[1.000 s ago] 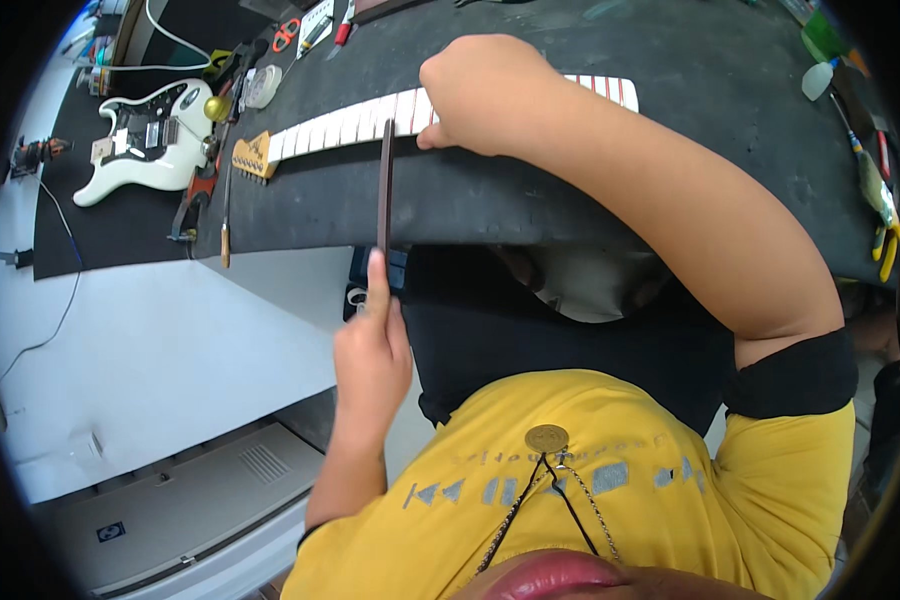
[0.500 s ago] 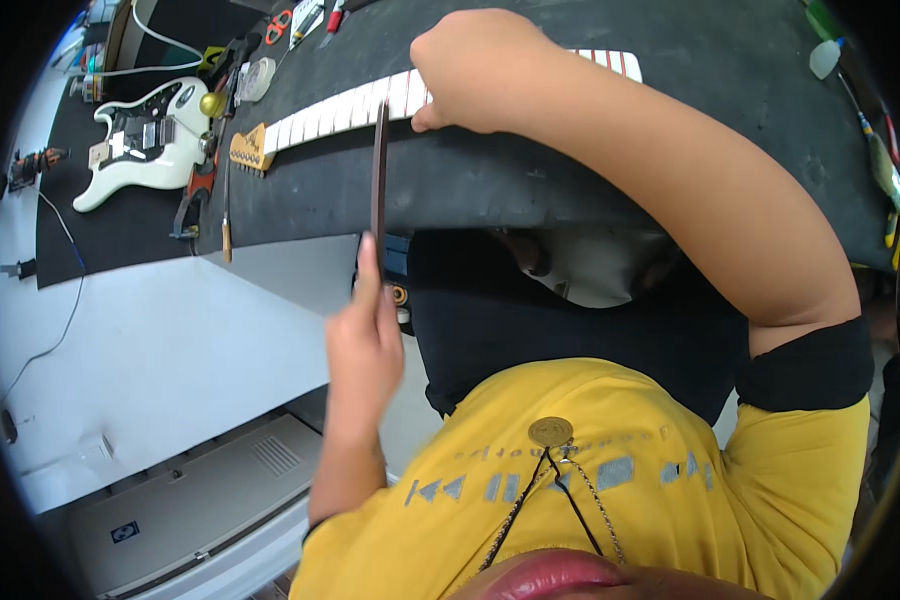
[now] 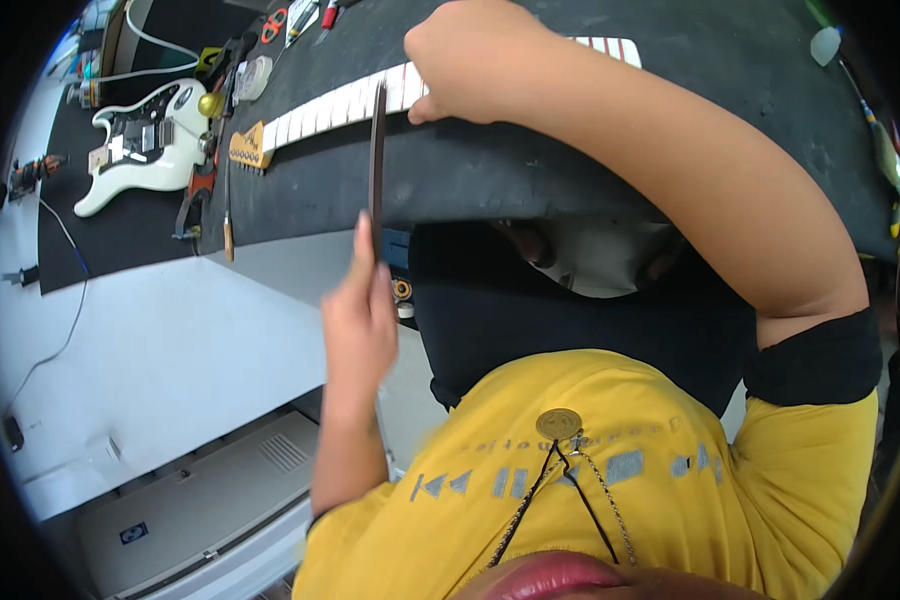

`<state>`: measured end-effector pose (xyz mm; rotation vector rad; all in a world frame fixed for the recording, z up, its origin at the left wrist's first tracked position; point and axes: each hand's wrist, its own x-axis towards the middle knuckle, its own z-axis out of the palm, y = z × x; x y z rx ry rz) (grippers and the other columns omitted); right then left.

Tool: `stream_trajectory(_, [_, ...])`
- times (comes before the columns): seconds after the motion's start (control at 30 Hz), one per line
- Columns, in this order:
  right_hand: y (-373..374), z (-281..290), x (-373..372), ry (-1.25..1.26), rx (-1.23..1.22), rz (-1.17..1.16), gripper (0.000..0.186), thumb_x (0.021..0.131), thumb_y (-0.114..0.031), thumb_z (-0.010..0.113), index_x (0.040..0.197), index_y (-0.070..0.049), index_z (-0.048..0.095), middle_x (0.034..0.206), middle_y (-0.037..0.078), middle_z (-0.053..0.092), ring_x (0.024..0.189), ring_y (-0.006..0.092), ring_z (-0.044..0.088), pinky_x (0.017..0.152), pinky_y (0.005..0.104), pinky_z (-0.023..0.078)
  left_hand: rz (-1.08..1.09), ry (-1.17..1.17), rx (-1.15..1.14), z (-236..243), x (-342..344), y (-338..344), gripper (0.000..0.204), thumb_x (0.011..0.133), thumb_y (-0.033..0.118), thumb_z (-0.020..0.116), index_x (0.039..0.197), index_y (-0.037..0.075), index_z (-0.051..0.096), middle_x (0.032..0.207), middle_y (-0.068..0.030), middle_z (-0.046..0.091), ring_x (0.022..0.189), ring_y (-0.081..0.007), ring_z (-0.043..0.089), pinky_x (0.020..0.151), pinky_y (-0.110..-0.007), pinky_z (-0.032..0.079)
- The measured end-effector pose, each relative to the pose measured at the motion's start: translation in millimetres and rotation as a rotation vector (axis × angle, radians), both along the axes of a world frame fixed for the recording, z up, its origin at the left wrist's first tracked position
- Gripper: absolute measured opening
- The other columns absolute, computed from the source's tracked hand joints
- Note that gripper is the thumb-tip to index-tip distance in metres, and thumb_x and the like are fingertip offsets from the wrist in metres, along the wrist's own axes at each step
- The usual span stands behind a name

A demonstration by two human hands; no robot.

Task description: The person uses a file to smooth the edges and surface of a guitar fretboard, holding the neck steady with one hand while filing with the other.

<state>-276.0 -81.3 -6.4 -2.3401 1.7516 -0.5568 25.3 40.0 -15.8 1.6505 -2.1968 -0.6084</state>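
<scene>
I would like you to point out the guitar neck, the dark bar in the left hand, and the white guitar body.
Guitar neck (image 3: pixel 335 109): head view, on its pale playing face.
Dark bar (image 3: pixel 377 160): head view, halfway along its length.
White guitar body (image 3: pixel 152 174): head view, on its white surface.

Shirt: yellow cloth (image 3: pixel 660 510) is worn over the torso, and both shoulders are covered.
Right sleeve: the yellow is ended by a wide black band (image 3: pixel 815 360).
Left sleeve: only a thin dark edge (image 3: pixel 318 516) is shown.
Print: grey player symbols (image 3: pixel 625 465) are set in a row, left to right, with small lettering placed on the far side.
Pendant: a round, brass-coloured disc (image 3: pixel 558 424) is worn, with dark cord (image 3: pixel 588 505) and a chain (image 3: pixel 612 502) seen nearer.
Lap: black cloth (image 3: pixel 570 330) is worn.
</scene>
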Motion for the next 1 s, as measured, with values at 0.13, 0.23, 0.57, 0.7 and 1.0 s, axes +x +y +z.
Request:
stream_trajectory(0.13, [1.9, 4.0, -0.1, -0.009, 0.039, 0.003, 0.040, 0.089, -0.041, 0.089, 0.099, -0.003, 0.090, 0.102, 0.024, 0.085, 0.103, 0.0420, 0.084, 0.095, 0.0500, 0.066, 0.082, -0.003, 0.094, 14.6, -13.7, 11.8, 0.058, 0.113, -0.002, 0.059, 0.170, 0.008, 0.057, 0.083, -0.0164, 0.067, 0.070, -0.0149, 0.058, 0.073, -0.030, 0.053])
stream_trajectory(0.23, [5.7, 5.1, -2.6, -0.025, 0.007, 0.014, 0.039, 0.089, -0.040, 0.089, 0.100, -0.003, 0.089, 0.103, 0.024, 0.085, 0.104, 0.0419, 0.084, 0.095, 0.0501, 0.066, 0.002, -0.065, 0.086, 37.6, -58.9, -72.4, 0.058, 0.114, 0.001, 0.060, 0.171, 0.008, 0.055, 0.080, -0.0151, 0.064, 0.067, -0.0149, 0.057, 0.069, -0.033, 0.054])
stream_trajectory(0.57, [-2.0, 3.8, 2.1, -0.011, 0.003, 0.002, 0.040, 0.088, -0.041, 0.089, 0.101, -0.003, 0.089, 0.103, 0.024, 0.085, 0.104, 0.0417, 0.083, 0.093, 0.0500, 0.066, -0.044, 0.012, -0.002, 4.2, 0.8, 13.3, 0.062, 0.117, 0.004, 0.055, 0.177, 0.014, 0.049, 0.073, 0.0020, 0.052, 0.060, -0.0077, 0.050, 0.056, -0.030, 0.047])
stream_trajectory(0.7, [3.5, 2.3, 0.5, -0.019, 0.007, 0.010, 0.040, 0.088, -0.042, 0.090, 0.100, -0.004, 0.089, 0.102, 0.024, 0.085, 0.102, 0.0420, 0.083, 0.092, 0.0501, 0.066, 0.073, 0.018, 0.106, 18.9, -27.9, -11.2, 0.059, 0.115, 0.003, 0.059, 0.173, 0.011, 0.053, 0.075, -0.0109, 0.058, 0.063, -0.0157, 0.057, 0.065, -0.033, 0.052])
stream_trajectory(1.0, [-0.5, -3.0, -5.6, 0.007, -0.001, -0.010, 0.043, 0.088, -0.043, 0.090, 0.103, -0.003, 0.089, 0.104, 0.024, 0.085, 0.103, 0.0423, 0.083, 0.093, 0.0498, 0.066, -0.039, -0.005, -0.027, 11.9, -37.6, -45.5, 0.058, 0.113, 0.001, 0.062, 0.170, 0.011, 0.056, 0.082, -0.0251, 0.063, 0.068, -0.0191, 0.054, 0.071, -0.033, 0.053])
